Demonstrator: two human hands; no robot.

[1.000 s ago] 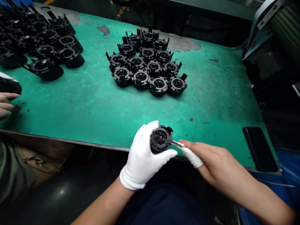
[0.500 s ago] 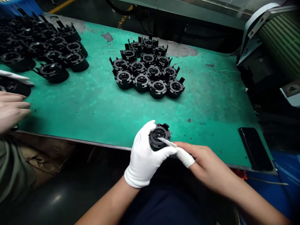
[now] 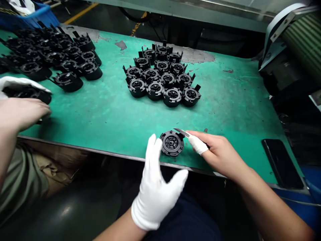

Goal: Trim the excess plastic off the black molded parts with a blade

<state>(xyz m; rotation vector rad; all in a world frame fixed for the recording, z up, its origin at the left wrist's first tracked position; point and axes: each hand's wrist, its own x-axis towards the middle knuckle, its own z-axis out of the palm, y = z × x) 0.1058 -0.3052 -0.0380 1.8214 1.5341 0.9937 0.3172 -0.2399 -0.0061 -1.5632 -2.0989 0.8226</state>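
A round black plastic housing lies near the front edge of the green tabletop, its ringed face up. My left hand, in a white glove, is open just in front of it, thumb spread from the fingers; the fingertips are close to the housing's left side. My right hand, with a white cover on its thumb, grips a knife. The thin pointed blade reaches over the upper right rim of the housing, near its tab. Whether the blade touches the rim I cannot tell.
Several similar black housings stand grouped mid-table, and many more at the left. A co-worker's hands hold another one there. A phone lies at the right front corner. Machinery borders the right; a blue crate stands back left.
My left hand has let go of the housing and drawn back, opening. The knife blade has moved from the housing's centre to its upper right rim. The view has shifted slightly.
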